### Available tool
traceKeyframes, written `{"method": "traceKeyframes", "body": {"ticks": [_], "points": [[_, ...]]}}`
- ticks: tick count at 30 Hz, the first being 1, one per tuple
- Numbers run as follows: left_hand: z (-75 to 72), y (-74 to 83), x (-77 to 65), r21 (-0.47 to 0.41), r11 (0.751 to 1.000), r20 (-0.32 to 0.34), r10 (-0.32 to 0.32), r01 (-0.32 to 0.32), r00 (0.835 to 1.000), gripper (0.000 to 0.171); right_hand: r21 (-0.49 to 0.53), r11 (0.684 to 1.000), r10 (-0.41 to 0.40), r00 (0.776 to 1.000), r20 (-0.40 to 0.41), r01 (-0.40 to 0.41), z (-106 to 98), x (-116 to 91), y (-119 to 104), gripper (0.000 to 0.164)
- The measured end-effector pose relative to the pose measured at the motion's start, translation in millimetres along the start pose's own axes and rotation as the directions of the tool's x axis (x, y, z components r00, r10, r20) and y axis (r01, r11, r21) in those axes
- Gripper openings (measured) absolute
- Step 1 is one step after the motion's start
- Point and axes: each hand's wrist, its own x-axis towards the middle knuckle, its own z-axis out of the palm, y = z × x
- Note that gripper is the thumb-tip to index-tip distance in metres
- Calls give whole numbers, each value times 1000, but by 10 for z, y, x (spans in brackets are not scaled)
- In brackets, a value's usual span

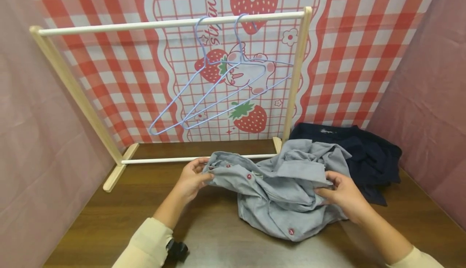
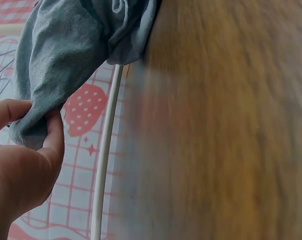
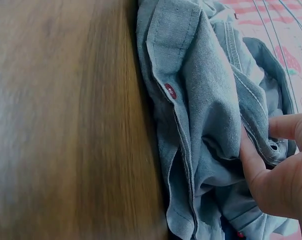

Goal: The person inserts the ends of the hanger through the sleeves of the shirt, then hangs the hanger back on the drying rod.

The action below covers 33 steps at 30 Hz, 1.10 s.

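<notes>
Your left hand (image 1: 190, 180) and right hand (image 1: 345, 195) both pinch the gray shirt (image 1: 280, 193). Behind this shirt stands a rack (image 1: 145, 25); at the shirt's right lies dark clothing (image 1: 375, 159).

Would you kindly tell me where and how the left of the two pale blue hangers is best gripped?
I'd pinch the left hanger at its neck, just under the hook, coming from the front left. The hook loops over the white rail, so lifting there should free it, and the second hanger crowds its right side. The left hand would probably need to release the grey shirt first.
</notes>
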Motion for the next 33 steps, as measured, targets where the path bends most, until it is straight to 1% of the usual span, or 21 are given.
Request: {"method": "traceKeyframes", "body": {"ticks": [5,15,23,29,33], "points": [[-110,15,-37,10,1000,-23,-2,2,1000,51,26,1000,17,1000,10,-17,113,53,-3,36],[-312,54,-115,-5,1000,-54,7,-7,999,50,60,998,20,998,59,-24,322,139,-36,40],[-435,129,-173,-8,1000,-75,10,-11,997,50,81,996,29,997,72,-34,471,186,-67,39],[-550,176,-220,-6,1000,-110,19,-20,994,50,98,994,43,994,101,-53,595,223,-71,37],[-624,199,-248,-21,1000,-122,20,-23,992,48,117,991,46,992,120,-60,678,252,-73,37]]}}
